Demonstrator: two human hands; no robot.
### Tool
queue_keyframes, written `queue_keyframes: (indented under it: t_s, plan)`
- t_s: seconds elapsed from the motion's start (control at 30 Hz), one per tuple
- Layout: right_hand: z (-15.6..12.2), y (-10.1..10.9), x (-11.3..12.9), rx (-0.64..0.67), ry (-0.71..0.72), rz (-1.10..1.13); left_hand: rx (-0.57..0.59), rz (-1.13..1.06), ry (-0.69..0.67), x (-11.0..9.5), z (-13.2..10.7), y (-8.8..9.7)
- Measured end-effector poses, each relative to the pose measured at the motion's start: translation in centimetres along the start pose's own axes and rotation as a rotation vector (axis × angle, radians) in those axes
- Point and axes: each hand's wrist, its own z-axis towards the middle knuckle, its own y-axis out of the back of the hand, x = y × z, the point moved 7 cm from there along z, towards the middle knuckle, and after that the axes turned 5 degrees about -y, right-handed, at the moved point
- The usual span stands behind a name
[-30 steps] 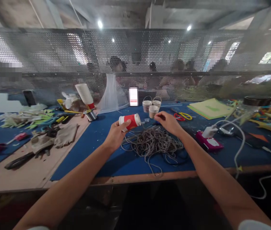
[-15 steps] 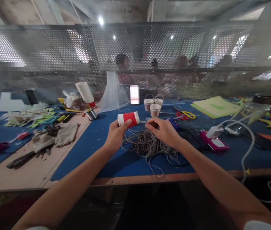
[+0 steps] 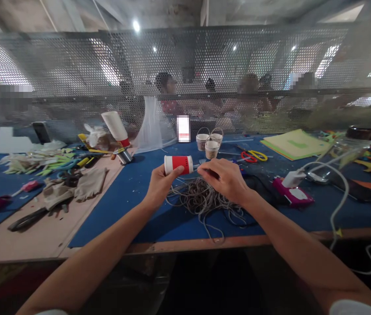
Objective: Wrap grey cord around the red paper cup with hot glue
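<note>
Paper cup (image 3: 179, 165) has levelled — long axis lying left-right.

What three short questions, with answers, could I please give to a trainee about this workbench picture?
1. Multiple choice: what does the left hand hold?
A) a glove
B) a red-and-white cup, turned on its side
C) scissors

2. True or false: the pile of grey cord lies on the blue surface.

3. Count: how many small pale buckets stand close together beyond the cord?

Key: 1. B; 2. True; 3. Three.
</note>
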Motion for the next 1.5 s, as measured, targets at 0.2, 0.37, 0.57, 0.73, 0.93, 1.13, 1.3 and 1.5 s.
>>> queue_keyframes:
  t_s: [0.2,0.37,0.57,0.73,0.93,1.13,1.3,1.5]
  plan:
    - [0.0,0.2,-0.3,0.009,-0.04,0.003,0.032,0.035,0.003,-0.3,-0.2,-0.2]
    - [-0.1,0.2,-0.7,0.013,-0.085,0.033,0.064,0.002,0.025,-0.5,-0.4,-0.8]
    - [0.0,0.2,-0.9,0.012,-0.088,0.037,0.107,0.016,0.025,-1.2,-0.6,-1.3]
    - [-0.1,0.3,-0.7,-0.004,-0.058,0.036,0.117,0.036,0.026,-1.0,-0.5,-1.2]
    - [-0.1,0.3,-0.8,0.01,-0.092,0.034,0.169,0.045,0.039,-0.2,-0.6,-1.3]
    - [0.0,0.4,-1.0,-0.018,-0.087,0.05,0.176,0.028,0.034,-0.3,-0.7,-1.3]
    - [0.0,0.4,-1.4,-0.012,-0.112,0.053,0.174,0.007,0.051,-0.4,-0.8,-1.5]
    - [0.0,0.6,-1.2,-0.027,-0.074,0.058,0.215,0.019,0.052,-0.1,-0.9,-1.6]
